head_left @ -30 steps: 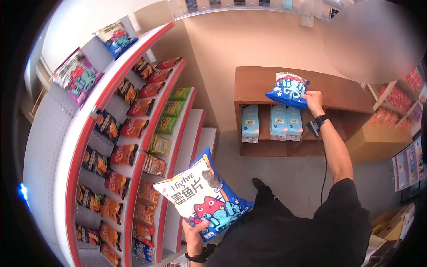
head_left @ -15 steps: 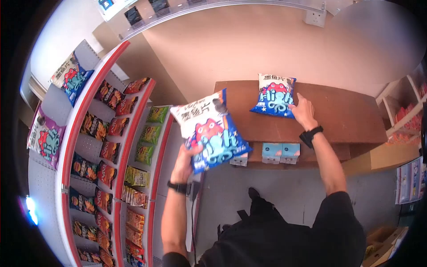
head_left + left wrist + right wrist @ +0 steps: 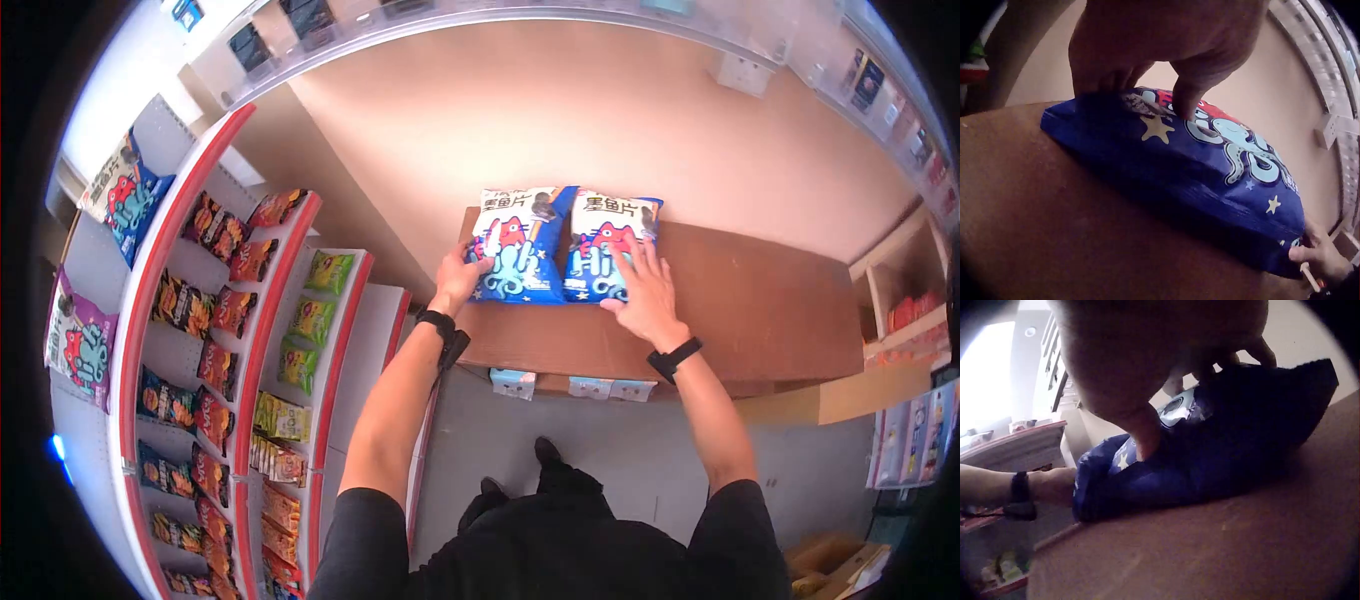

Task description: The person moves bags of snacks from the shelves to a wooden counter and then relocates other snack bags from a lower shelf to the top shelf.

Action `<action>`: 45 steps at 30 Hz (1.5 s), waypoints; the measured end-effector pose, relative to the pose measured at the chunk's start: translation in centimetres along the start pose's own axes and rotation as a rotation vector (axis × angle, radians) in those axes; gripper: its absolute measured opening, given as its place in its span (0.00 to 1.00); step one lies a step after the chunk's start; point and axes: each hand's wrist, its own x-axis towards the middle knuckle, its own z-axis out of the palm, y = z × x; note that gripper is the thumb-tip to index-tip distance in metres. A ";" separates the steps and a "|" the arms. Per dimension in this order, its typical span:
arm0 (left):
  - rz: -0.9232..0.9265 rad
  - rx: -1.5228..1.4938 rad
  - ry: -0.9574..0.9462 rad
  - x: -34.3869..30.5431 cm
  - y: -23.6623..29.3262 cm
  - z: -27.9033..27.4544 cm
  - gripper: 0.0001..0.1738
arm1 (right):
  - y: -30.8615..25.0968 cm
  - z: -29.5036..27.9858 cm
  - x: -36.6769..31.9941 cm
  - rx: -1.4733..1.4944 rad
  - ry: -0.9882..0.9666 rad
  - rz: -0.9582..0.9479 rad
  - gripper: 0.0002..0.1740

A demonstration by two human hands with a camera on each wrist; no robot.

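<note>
Two white-and-blue cuttlefish chip bags lie side by side on the brown wooden shelf top, printed with a red cat-like figure and a teal octopus. At the outer edge of the left chip bag is my left hand, its thumb on the printed face and its fingers round the side. In the left wrist view, thumb and fingers of the left hand bend down onto that chip bag. Spread fingers of my right hand rest over the lower right of the other chip bag.
On the left stands a tiered rack with red edges, holding many snack bags. Two similar chip bags, one blue and one purple, lean on its top. Light-blue packs sit under the wooden top. Clear shelving runs overhead.
My left hand has carried its chip bag up from beside the rack and laid it left of the other one. My right hand has shifted from that bag's lower corner onto its face.
</note>
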 end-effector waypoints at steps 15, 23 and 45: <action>0.205 0.068 -0.039 -19.0 3.9 -12.9 0.47 | -13.5 -5.4 3.3 0.248 0.273 -0.063 0.46; 0.199 -0.128 0.178 -33.0 -0.2 -29.4 0.36 | -45.0 -11.9 11.8 0.742 0.121 -0.730 0.39; -0.049 -0.420 0.625 -47.7 -8.2 -40.3 0.26 | -88.9 -11.6 23.2 0.557 -0.324 -1.072 0.15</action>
